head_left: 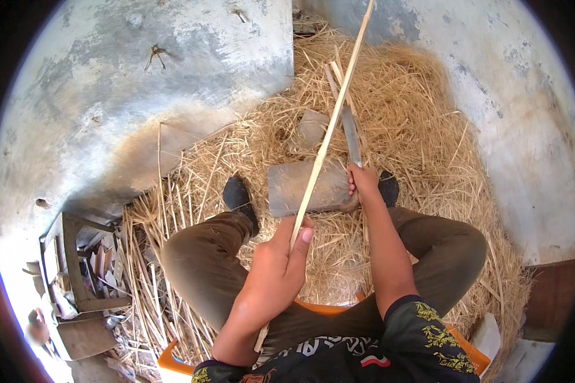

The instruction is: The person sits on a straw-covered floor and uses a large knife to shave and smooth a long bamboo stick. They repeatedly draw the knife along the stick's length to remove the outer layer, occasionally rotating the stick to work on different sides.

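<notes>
My left hand (278, 262) is closed around a long, pale bamboo strip (329, 131), near its lower part. The strip slants up and to the right, and its far end leaves the picture at the top. My right hand (363, 184) grips a large knife (351, 137), its straight grey blade pointing away from me and the handle mostly hidden in my fist. The strip and blade are close together, but I cannot tell whether they touch. Between my feet lies a flat greyish block (294, 189), which the strip passes over.
Straw-like shavings (402, 96) cover the floor and pile up ahead. Long thin strips (150, 300) lie at my left, beside a wooden frame (73, 255) with clutter. Worn walls (140, 70) close in on both sides. Part of an orange seat (172, 357) shows beneath me.
</notes>
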